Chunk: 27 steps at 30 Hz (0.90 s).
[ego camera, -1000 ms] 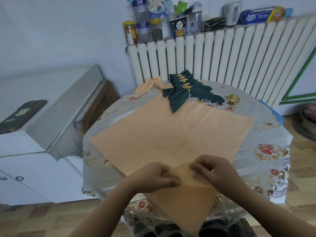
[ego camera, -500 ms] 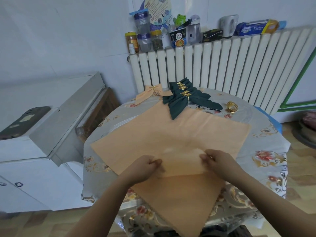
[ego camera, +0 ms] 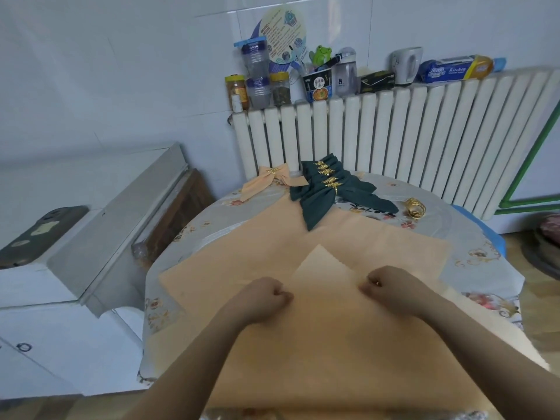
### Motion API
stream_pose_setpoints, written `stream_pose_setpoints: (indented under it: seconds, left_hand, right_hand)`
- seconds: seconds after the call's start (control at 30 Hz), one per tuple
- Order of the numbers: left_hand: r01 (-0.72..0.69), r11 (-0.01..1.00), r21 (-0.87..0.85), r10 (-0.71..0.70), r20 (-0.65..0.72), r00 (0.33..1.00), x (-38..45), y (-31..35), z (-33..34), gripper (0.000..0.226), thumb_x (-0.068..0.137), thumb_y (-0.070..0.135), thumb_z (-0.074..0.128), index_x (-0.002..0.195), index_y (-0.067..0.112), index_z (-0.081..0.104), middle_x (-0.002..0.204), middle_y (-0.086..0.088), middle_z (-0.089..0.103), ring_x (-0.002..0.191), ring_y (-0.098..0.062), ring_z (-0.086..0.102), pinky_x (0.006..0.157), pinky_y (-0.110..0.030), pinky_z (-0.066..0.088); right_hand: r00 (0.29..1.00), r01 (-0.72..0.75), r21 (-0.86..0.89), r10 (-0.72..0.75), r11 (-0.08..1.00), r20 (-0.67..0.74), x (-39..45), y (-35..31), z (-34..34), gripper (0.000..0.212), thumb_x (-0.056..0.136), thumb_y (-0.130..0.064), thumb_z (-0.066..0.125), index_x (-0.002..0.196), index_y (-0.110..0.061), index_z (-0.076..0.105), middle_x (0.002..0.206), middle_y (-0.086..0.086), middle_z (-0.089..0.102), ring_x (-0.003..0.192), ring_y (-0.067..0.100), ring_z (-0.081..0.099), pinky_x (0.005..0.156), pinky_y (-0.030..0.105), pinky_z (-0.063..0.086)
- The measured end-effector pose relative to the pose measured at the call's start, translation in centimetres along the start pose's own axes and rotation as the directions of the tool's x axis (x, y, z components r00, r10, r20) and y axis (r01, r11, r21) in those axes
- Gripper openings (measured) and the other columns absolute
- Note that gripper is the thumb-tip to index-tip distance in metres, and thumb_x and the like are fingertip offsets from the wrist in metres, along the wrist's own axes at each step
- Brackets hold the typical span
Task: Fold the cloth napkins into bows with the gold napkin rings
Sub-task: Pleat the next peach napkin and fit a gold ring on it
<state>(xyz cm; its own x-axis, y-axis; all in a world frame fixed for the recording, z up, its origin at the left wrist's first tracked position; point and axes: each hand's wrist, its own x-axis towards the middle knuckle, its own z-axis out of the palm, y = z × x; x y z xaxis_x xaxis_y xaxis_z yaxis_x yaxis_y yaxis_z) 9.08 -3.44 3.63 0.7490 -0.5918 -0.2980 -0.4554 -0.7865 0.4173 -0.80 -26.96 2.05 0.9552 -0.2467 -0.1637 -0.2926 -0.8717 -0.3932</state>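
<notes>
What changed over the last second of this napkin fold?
Both hands, left hand and right hand, kept gripping the peach napkin and carried its near corner away from the person, toward the centre. The green bows, peach bow and gold rings stayed put.

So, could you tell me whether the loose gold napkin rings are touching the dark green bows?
Apart. In the head view, the gold napkin rings lie on the tablecloth to the right of the dark green bows, with patterned cloth visible between them.
</notes>
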Motion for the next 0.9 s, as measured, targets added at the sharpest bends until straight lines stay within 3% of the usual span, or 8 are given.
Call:
stream_pose_setpoints:
  seconds: [0.17,0.3,0.47,0.53,0.67,0.77,0.83,0.9]
  left_hand:
    - [0.034,0.999,-0.033,-0.041,-0.272,0.961,4.3,0.1,3.1,0.042,0.094,0.030,0.050,0.059,0.018,0.032,0.070,-0.002,0.043,0.082,-0.028,0.051,0.063,-0.031,0.031]
    - [0.035,0.999,-0.016,-0.039,-0.368,0.929,8.8,0.5,3.2,0.040,0.094,0.032,0.049,0.059,0.021,0.032,0.083,-0.005,0.049,0.087,-0.026,0.052,0.069,-0.032,0.036]
    - [0.047,0.997,-0.057,-0.069,-0.471,0.879,14.8,0.5,2.6,0.022,0.092,0.031,0.053,0.082,0.014,0.063,0.093,-0.002,0.056,0.089,-0.021,0.054,0.076,-0.031,0.041]
    - [0.066,0.995,-0.081,-0.098,-0.498,0.862,15.9,0.2,2.5,0.020,0.090,0.031,0.055,0.089,0.014,0.066,0.099,0.000,0.057,0.094,-0.020,0.054,0.081,-0.032,0.043]
    - [0.100,0.992,-0.080,-0.126,-0.486,0.865,18.2,-0.5,2.6,0.016,0.089,0.028,0.056,0.094,0.015,0.065,0.105,0.001,0.056,0.097,-0.018,0.051,0.085,-0.031,0.042]
    - [0.108,0.982,-0.153,-0.165,-0.432,0.887,19.2,-0.8,2.1,0.014,0.086,0.024,0.056,0.097,0.016,0.061,0.106,0.000,0.054,0.094,-0.018,0.052,0.086,-0.030,0.042]
    - [0.136,0.964,-0.227,-0.212,-0.353,0.911,19.7,-0.7,1.5,0.024,0.082,0.024,0.057,0.105,0.020,0.054,0.102,0.004,0.053,0.094,-0.016,0.052,0.088,-0.029,0.038]
    - [0.149,0.928,-0.342,-0.249,-0.270,0.930,19.9,-0.4,1.0,0.035,0.075,0.034,0.057,0.108,0.026,0.051,0.093,0.010,0.054,0.093,-0.015,0.052,0.090,-0.028,0.037]
  right_hand:
    - [0.974,-0.175,-0.020,0.170,0.984,-0.149,3.2,0.8,2.1,0.030,0.095,-0.037,0.046,0.070,-0.020,0.051,0.073,-0.003,0.055,0.075,0.018,0.054,0.059,0.027,0.039]
    - [0.932,-0.217,-0.118,0.170,0.969,-0.319,6.4,1.5,1.7,0.026,0.095,-0.040,0.044,0.089,-0.021,0.061,0.091,-0.001,0.061,0.086,0.019,0.057,0.069,0.027,0.042]
    - [0.902,-0.248,-0.080,0.200,0.966,-0.383,11.3,3.0,2.1,0.028,0.096,-0.038,0.042,0.101,-0.020,0.063,0.105,0.000,0.060,0.100,0.019,0.050,0.083,0.029,0.041]
    - [0.904,-0.220,-0.032,0.192,0.975,-0.382,12.2,3.0,2.3,0.026,0.095,-0.037,0.045,0.102,-0.019,0.062,0.107,-0.001,0.059,0.101,0.019,0.049,0.085,0.028,0.041]
    - [0.907,-0.178,0.090,0.199,0.980,-0.372,14.5,3.4,2.6,0.020,0.092,-0.034,0.053,0.103,-0.020,0.061,0.109,-0.002,0.058,0.103,0.017,0.048,0.084,0.026,0.042]
    - [0.916,-0.238,0.147,0.273,0.960,-0.295,15.9,3.3,2.1,0.031,0.085,-0.033,0.058,0.114,-0.022,0.055,0.114,0.000,0.059,0.106,0.020,0.051,0.086,0.029,0.043]
    - [0.933,-0.285,0.095,0.298,0.954,-0.200,16.6,3.2,1.4,0.040,0.082,-0.034,0.058,0.120,-0.025,0.050,0.115,0.000,0.060,0.107,0.020,0.053,0.088,0.030,0.040]
    - [0.944,-0.286,0.101,0.299,0.953,-0.142,17.3,2.9,1.0,0.035,0.083,-0.039,0.057,0.115,-0.027,0.051,0.113,-0.003,0.060,0.107,0.019,0.052,0.091,0.031,0.034]
